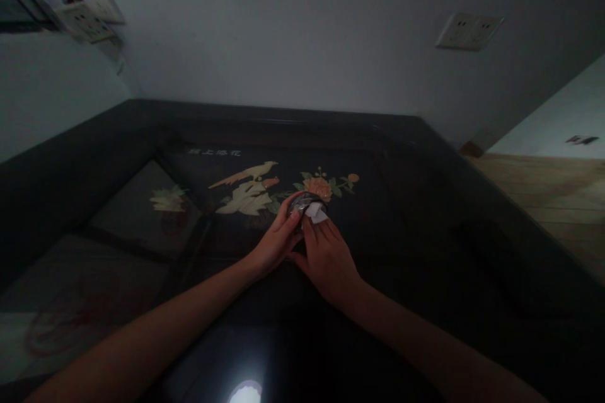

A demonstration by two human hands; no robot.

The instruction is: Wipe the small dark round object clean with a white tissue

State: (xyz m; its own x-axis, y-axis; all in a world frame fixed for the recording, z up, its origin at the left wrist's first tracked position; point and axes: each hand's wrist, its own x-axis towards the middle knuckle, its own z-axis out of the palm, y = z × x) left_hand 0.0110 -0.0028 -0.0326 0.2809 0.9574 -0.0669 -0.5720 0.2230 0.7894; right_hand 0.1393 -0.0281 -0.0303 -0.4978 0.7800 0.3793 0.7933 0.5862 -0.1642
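Note:
Both my hands meet over a dark lacquered table top (416, 214) with an inlaid bird (248, 192) and flower picture. My left hand (276, 240) curls its fingers round a small dark shiny object (305, 201). My right hand (326, 252) lies beside it, its fingers pinching a small white slip or tag (316, 214) attached to that object. What the shiny object is I cannot make out in the dim light.
Grey walls stand behind the table, with a socket plate (467, 30) at the upper right and more plates (87, 9) at the upper left. Wooden floor (543, 195) shows to the right. A lamp's reflection (246, 391) glints on the near table edge.

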